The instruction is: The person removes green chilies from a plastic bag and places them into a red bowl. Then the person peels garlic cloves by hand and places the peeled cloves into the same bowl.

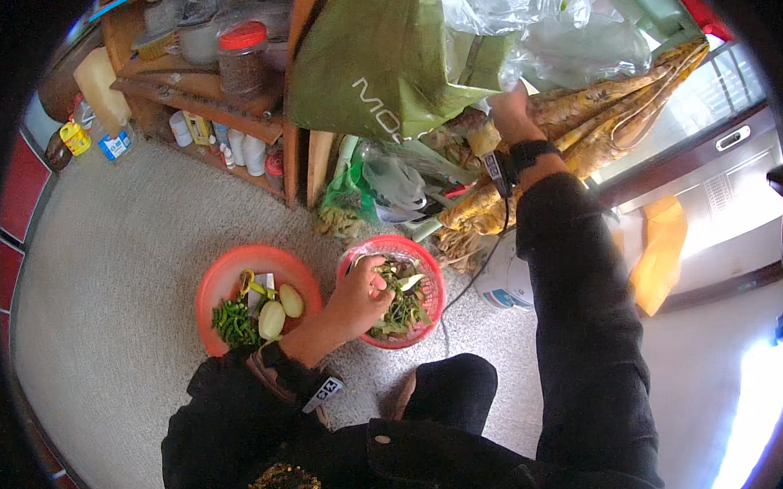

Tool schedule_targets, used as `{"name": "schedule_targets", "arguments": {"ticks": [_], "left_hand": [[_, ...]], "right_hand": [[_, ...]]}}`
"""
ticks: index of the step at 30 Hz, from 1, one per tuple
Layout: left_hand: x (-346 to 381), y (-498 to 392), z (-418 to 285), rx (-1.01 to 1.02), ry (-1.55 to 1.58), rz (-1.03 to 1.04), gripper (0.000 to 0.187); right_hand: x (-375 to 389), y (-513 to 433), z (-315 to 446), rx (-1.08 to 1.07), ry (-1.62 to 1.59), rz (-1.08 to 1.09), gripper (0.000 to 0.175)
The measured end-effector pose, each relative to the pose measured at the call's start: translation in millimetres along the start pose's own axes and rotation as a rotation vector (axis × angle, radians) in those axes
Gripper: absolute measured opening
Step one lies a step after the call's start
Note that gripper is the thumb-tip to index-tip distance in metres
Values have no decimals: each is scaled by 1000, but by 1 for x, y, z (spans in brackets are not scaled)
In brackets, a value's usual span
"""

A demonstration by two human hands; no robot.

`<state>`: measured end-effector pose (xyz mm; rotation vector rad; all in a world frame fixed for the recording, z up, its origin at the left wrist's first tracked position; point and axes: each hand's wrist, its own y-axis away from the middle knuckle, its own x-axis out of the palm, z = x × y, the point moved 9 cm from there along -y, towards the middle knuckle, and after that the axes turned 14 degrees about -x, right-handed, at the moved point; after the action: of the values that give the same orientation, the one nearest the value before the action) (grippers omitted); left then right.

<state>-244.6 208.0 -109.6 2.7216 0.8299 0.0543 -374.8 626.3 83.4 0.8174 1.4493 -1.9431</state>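
My left hand [361, 297] is over the left part of a red plastic basket [440, 294] holding leafy scraps [400, 309]; its fingers are bent, and whether they hold anything is unclear. My right hand [511, 108] reaches up to the edge of a green bag [372, 57], beside clear plastic bags [552, 38]; its fingertips are partly hidden, so its hold cannot be told. Left of the basket, a red plastic basin [208, 283] contains green chili peppers [236, 324], two peeled potatoes [272, 320], yellow-green pieces and what looks like a blade.
A wooden shelf [199, 109] with jars and bottles stands at the upper left. Behind the basket lie a green mesh bag [348, 201] and plastic bags. A patterned yellow cloth [607, 120] hangs at the right, above a white bucket [506, 273]. My knee [458, 387] is near the basket.
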Motion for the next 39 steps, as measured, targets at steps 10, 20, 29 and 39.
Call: {"name": "schedule_targets", "arguments": {"ticks": [10, 20, 29, 39], "left_hand": [[29, -20, -4, -4, -128, 107, 53], [44, -27, 0, -129, -105, 209, 48], [55, -19, 0, -97, -176, 197, 49], [86, -5, 13, -224, -211, 311, 52]], "right_hand": [[103, 5, -43, -73, -55, 212, 52], [139, 87, -11, 187, -86, 517, 48], [91, 104, 9, 69, -43, 429, 59], [93, 123, -7, -114, -220, 362, 56]]}}
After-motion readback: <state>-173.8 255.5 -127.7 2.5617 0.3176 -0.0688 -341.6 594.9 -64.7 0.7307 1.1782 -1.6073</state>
